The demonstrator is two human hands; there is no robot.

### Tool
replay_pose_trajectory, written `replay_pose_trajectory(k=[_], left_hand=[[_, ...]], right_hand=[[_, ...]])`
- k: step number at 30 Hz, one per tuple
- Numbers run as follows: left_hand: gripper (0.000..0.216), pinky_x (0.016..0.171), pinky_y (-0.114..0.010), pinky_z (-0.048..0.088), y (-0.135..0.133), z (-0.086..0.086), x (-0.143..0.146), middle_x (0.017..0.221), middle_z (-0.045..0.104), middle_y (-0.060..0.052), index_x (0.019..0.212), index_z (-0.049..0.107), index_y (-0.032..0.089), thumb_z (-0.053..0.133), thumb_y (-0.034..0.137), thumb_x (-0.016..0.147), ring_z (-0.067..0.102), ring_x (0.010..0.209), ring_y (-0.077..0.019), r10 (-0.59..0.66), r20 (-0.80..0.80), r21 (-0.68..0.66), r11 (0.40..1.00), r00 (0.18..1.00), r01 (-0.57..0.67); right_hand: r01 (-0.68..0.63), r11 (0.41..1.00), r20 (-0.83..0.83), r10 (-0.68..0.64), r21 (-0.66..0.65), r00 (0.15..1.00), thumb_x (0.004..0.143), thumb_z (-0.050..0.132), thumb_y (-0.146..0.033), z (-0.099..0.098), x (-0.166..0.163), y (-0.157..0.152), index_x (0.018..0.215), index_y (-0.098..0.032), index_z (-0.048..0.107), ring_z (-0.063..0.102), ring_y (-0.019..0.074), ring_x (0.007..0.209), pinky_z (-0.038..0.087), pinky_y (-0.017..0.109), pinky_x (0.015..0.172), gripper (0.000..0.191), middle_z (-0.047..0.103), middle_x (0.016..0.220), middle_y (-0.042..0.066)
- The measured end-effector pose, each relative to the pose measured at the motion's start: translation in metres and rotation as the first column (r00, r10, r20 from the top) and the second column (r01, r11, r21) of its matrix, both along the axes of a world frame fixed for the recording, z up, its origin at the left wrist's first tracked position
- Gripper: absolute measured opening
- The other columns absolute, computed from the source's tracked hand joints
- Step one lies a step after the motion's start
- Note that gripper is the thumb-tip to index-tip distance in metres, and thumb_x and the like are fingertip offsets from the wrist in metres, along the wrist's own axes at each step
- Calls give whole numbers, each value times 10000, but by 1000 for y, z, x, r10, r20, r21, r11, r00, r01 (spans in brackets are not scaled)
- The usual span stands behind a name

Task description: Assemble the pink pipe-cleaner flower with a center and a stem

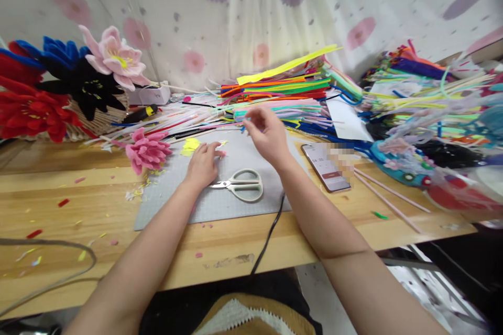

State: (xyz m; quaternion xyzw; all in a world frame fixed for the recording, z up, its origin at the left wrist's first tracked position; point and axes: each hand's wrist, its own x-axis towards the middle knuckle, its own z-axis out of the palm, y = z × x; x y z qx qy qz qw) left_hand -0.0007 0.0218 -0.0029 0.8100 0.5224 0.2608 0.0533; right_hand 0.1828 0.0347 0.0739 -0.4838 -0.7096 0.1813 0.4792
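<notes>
Evidently partway through small handwork over the grey mat (220, 212) on the desk (113, 204), though only a judgement. Done, by the look of it: pink flower (147, 150), layered petals already formed, lying at the mat's left edge with yellow clippings (150, 178) just below. Seemingly left: yellow piece (190, 146) and tiny pink bit (222, 154), both loose on the mat near the left hand (201, 166), with no visible join to anything. Left hand low over the mat, fingers bent, cannot tell its grip. Right hand (268, 134) near the mat's far edge, seemingly pinched, grip likewise impossible to confirm. Small blue trace (243, 129) at its fingertips, held or merely behind, no telling. Scissors (230, 184) flat on the mat, blade tips hidden by the left hand. Phone (320, 167) partly pixelated. Both forearms cut off below; bundled stems (279, 86) too jumbled to count.
</notes>
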Motion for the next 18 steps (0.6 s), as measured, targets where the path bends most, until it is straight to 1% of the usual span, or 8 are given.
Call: replay_pose_trajectory(k=[1, 3, 5, 8, 11, 13, 16, 18], left_hand=[[628, 1023, -435, 340, 0, 0, 0, 1083, 657, -48, 1183, 459, 173, 424, -10, 584, 499, 1120, -262, 3, 9, -7, 1000, 1000, -3], [639, 1017, -433, 344, -1, 1, 1, 1093, 652, -46, 1190, 452, 180, 425, -9, 581, 499, 1125, -260, -3, 36, -18, 1000, 999, 4], [648, 1019, -424, 343, -1, 1, 1, 1065, 664, -41, 1198, 441, 180, 427, -10, 578, 498, 1129, -248, -23, 75, -18, 1000, 997, 25], [638, 1008, -402, 359, -1, 1, 0, 1053, 666, -52, 1184, 441, 178, 432, -11, 575, 507, 1127, -223, -32, 138, -4, 999, 990, 33], [637, 999, -393, 368, -1, -1, -1, 1026, 678, -43, 1165, 437, 185, 426, -22, 562, 519, 1123, -207, -26, 211, -20, 999, 977, 31], [642, 1004, -396, 364, 0, -1, -2, 993, 691, -32, 1159, 425, 189, 415, -33, 557, 525, 1125, -197, -15, 273, -49, 998, 962, 30], [640, 967, -392, 402, 0, 0, -2, 972, 696, -27, 1160, 407, 203, 397, -38, 567, 531, 1131, -181, 26, 388, -113, 993, 921, 19], [625, 881, -376, 458, 0, 1, -2, 988, 690, -34, 1164, 398, 213, 396, -24, 585, 556, 1092, -185, 77, 463, -167, 986, 883, 1]], right_hand=[[-40, 995, 40, 43, -91, 998, 848, 454, -308, -7, -1, 5, 888, -207, 529, 554, 114, 672, 466, 255, 691, 132, 552, 705, -9], [-102, 952, 64, 126, -288, 990, 865, 404, -275, -26, -5, 15, 843, -199, 539, 542, 100, 577, 455, 238, 643, 156, 531, 594, -35], [-91, 915, 66, 127, -393, 990, 858, 401, -242, -44, -10, 23, 826, -192, 544, 550, 91, 574, 446, 224, 638, 155, 549, 598, -40], [-58, 921, 90, 100, -386, 991, 830, 440, -230, -59, -16, 28, 836, -192, 554, 567, 91, 659, 440, 217, 676, 120, 595, 701, -29], [-33, 948, 121, 75, -317, 990, 797, 481, -219, -63, -19, 25, 843, -188, 566, 556, 104, 740, 433, 219, 711, 101, 609, 802, -10], [-22, 953, 124, 63, -304, 990, 802, 469, -210, -64, -20, 24, 848, -189, 570, 548, 110, 756, 427, 221, 722, 114, 606, 810, -6], [-7, 941, 130, 54, -339, 990, 815, 447, -202, -66, -20, 24, 879, -203, 574, 550, 113, 752, 424, 223, 734, 143, 611, 802, -12], [7, 929, 136, 47, -370, 990, 823, 435, -198, -69, -20, 27, 895, -215, 576, 558, 114, 765, 425, 223, 745, 158, 623, 826, -15]])
